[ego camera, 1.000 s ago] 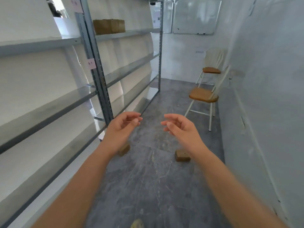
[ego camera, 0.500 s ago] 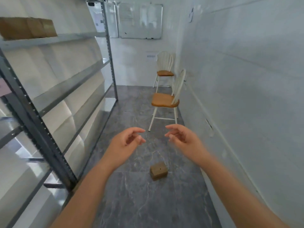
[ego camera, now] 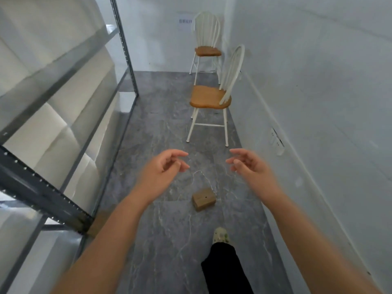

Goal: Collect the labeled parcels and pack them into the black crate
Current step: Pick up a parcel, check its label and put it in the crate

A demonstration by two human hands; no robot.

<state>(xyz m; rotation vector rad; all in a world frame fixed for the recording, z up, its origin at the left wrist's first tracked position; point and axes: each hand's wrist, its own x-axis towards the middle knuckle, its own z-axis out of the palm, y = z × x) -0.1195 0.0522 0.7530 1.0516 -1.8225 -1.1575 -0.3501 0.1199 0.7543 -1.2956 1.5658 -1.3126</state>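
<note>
I am looking down at one small brown parcel (ego camera: 204, 199) lying on the grey floor (ego camera: 165, 132), out in the open between the metal shelving (ego camera: 63, 132) on my left and the white wall (ego camera: 318, 102) on my right, a little short of the nearer chair (ego camera: 210, 98). It is sitting flat, turned at a slant to the floor tiles. I cannot make out a label from here, only a dark dot on its top face.

I am judging it to be a light cardboard box, stiff at the edges, not slippery and unlikely to be fragile. Its two longer side faces are looking like the best place to take hold, one palm on each, or one hand spanning the top from above.

My left hand (ego camera: 163, 168) and right hand (ego camera: 250, 166) are both hovering in front of me, well above the parcel and apart from each other. Each grip is loosely apart, fingers curled and thumbs spread, holding nothing and touching nothing. My right foot (ego camera: 220, 236) is showing just behind the parcel. The black crate is not in sight.
</note>
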